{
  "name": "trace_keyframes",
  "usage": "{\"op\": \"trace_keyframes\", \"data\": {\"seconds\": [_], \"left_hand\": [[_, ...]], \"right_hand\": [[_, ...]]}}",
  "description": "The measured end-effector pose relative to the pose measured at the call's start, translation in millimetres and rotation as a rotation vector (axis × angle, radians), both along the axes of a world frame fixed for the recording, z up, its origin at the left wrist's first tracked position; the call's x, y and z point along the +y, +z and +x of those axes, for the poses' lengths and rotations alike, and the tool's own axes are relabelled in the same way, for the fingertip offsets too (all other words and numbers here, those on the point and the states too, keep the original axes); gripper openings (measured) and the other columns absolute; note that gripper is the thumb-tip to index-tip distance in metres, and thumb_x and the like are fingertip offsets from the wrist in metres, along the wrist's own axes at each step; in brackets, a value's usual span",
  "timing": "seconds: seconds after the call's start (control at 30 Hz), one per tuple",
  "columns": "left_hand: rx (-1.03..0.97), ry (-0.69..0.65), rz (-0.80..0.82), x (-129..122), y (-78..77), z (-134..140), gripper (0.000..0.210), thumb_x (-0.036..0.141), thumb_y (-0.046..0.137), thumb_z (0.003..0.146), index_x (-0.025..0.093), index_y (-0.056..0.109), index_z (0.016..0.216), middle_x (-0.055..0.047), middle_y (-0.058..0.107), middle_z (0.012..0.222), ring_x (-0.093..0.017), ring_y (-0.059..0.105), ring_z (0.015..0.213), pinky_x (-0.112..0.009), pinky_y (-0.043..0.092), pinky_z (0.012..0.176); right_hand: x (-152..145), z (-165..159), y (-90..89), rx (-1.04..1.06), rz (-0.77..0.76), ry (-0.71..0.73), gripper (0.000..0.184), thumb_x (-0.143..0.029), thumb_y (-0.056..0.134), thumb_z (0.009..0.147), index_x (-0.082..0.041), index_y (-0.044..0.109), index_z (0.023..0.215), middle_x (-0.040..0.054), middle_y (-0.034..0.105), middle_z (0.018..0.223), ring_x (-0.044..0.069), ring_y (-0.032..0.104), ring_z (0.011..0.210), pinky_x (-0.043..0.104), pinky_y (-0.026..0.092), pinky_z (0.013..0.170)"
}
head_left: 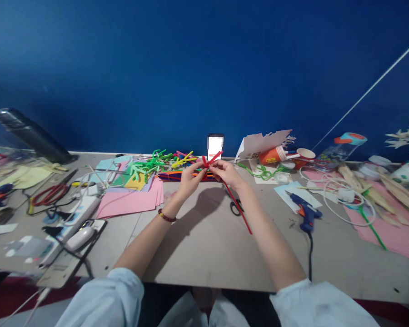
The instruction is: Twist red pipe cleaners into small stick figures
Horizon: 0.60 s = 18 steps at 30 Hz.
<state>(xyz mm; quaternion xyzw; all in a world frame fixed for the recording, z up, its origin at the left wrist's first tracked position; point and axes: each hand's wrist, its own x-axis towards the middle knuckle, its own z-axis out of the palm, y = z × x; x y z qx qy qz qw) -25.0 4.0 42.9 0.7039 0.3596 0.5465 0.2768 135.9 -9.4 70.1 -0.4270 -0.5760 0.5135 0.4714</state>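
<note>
Above the middle of the table, my left hand point(191, 177) and my right hand point(227, 174) meet with their fingers pinched on red pipe cleaners point(236, 204). Short red ends cross and stick up between the fingertips, while one long end hangs down past my right wrist. Just behind the hands, a bundle of purple and orange pipe cleaners point(170, 175) lies on the table. A lit phone point(215, 144) stands upright against the wall beyond them. Black-handled scissors point(236, 207) lie below my right hand, partly covered by my arm.
Pink paper sheets point(131, 202) and green pipe cleaner shapes point(153, 160) lie left of the hands. Further left are a power strip point(71, 222) and a computer mouse point(81, 237). A blue glue gun point(306, 212) and orange paper cups point(271, 155) sit on the right. A blue wall closes the back.
</note>
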Motion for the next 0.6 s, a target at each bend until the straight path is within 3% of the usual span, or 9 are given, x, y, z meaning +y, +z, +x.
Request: {"op": "trace_keyframes", "data": {"seconds": [0.17,0.3,0.47,0.6], "left_hand": [[0.029,0.015,0.013,0.4,-0.2,-1.2,0.019,0.029,0.062,0.079,0.017,0.067,0.093,-0.006,0.071,0.094,-0.018,0.066,0.084,-0.027,0.052,0.070],[0.038,0.027,0.027,0.2,-1.9,-0.5,0.018,0.029,0.060,0.081,0.017,0.067,0.093,-0.007,0.071,0.093,-0.017,0.066,0.083,-0.025,0.051,0.066],[0.032,0.070,0.109,-3.4,2.8,1.1,0.014,0.026,0.062,0.080,0.018,0.068,0.089,-0.006,0.072,0.090,-0.017,0.066,0.081,-0.026,0.052,0.068],[0.013,0.136,0.149,-6.9,4.9,3.1,0.013,0.027,0.062,0.081,0.019,0.069,0.089,-0.005,0.072,0.089,-0.017,0.066,0.082,-0.028,0.053,0.071]], "right_hand": [[5.3,10.1,-1.2,-0.174,0.158,0.017,0.024,-0.041,0.063,0.073,-0.018,0.062,0.079,-0.0003,0.060,0.074,0.012,0.051,0.064,0.027,0.038,0.061],[6.5,8.4,-3.4,-0.188,0.179,-0.012,0.023,-0.041,0.062,0.074,-0.018,0.063,0.078,0.0018,0.063,0.079,0.015,0.055,0.072,0.030,0.041,0.069],[-0.3,0.0,2.0,-0.054,0.096,-0.094,0.030,-0.049,0.067,0.068,-0.019,0.061,0.072,-0.0016,0.057,0.067,0.012,0.048,0.061,0.026,0.036,0.058],[-1.7,-3.1,3.3,0.060,0.013,-0.076,0.035,-0.050,0.071,0.063,-0.019,0.061,0.076,-0.0059,0.047,0.057,0.007,0.032,0.047,0.024,0.023,0.046]]}}
